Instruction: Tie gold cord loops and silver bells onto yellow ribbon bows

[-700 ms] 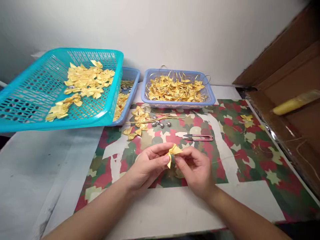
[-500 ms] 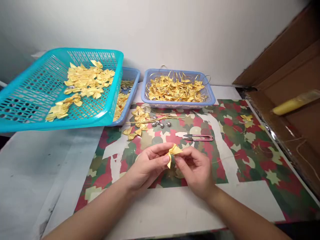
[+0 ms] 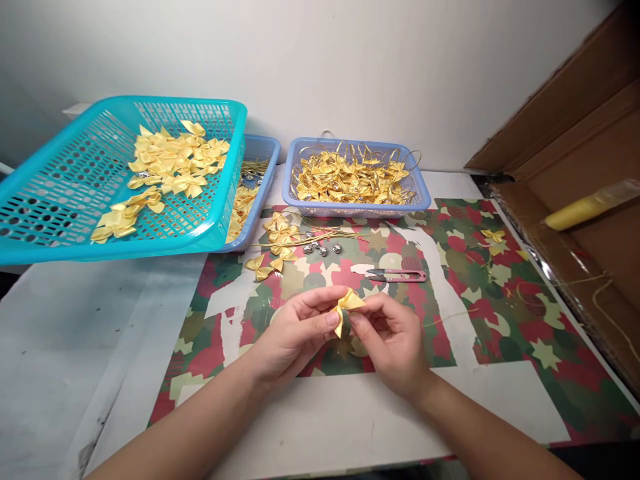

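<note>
At ten o'clock, I'd worry, the teal lattice basket (image 3: 213, 223) might tip if elbowed. The left hand (image 3: 293, 327), nearly closed, pinches a satiny yellow bow (image 3: 350, 303) at dial-centre; shiny round bells (image 3: 323, 251) at eleven could roll. The right hand's (image 3: 395, 340) thumb and finger nip the bow's wing; overtugging might loosen its folds. Pointed snips (image 3: 386, 275) lie at two.

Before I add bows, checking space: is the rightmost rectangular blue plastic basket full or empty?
The basket looks nearly full: yellow ribbon bows heap across it, gold loops rising above its rim.
</note>
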`<act>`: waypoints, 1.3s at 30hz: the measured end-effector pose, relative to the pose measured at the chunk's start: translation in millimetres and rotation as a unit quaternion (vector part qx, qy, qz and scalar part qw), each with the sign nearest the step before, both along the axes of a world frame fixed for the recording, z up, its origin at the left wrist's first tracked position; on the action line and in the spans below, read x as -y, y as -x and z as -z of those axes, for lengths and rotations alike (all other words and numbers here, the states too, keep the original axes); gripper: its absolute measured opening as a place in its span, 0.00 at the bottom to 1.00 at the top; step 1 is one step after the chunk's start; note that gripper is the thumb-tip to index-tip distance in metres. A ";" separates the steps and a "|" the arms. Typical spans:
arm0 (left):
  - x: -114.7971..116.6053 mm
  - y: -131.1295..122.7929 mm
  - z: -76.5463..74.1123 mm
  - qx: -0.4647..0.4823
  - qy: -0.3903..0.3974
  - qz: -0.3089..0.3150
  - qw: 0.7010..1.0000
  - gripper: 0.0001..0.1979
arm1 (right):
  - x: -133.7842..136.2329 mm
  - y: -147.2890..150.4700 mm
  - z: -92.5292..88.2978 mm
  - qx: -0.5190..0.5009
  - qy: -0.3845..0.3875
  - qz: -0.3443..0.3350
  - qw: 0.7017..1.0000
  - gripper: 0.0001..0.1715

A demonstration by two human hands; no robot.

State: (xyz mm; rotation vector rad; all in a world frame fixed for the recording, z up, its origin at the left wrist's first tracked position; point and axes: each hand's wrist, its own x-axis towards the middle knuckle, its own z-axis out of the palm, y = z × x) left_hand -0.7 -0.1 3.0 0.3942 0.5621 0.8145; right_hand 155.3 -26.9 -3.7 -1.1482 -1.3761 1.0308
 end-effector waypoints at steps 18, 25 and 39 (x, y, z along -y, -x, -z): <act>0.6 -0.9 -2.4 -0.020 0.005 0.016 1.000 0.13 | 0.9 0.1 2.5 -0.073 0.063 -0.042 0.994 0.06; 2.3 -1.1 0.8 -0.057 0.008 0.013 0.998 0.13 | 0.8 2.3 2.5 -0.126 0.094 -0.049 0.986 0.09; -2.9 1.2 -0.7 -0.059 -0.023 -0.017 0.998 0.10 | -2.9 3.1 1.2 -0.056 0.077 -0.031 0.995 0.07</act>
